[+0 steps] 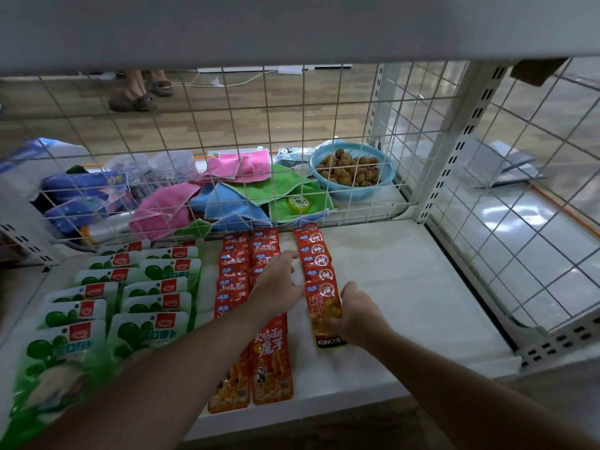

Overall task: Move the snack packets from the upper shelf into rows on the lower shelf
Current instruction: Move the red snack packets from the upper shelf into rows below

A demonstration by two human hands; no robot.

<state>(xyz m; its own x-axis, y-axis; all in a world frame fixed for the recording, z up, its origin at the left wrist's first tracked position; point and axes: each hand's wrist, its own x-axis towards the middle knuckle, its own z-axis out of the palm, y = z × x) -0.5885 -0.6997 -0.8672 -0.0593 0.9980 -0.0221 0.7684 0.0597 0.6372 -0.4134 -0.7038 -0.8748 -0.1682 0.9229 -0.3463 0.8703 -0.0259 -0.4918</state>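
On our left, the green packets (107,303) lie in two overlapping rows on the lower shelf (406,303). Next come two rows of red packets (237,264). Our left hand (276,284) reaches over them, fingers straight, tips just beside the third row (316,254). That row runs away from us toward the wire back (227,141), and each packet's long axis lies the same way. Our right hand (360,313), the nearer one, grips the front packet (324,316) by its right edge. We judge the next move squares this packet into line.
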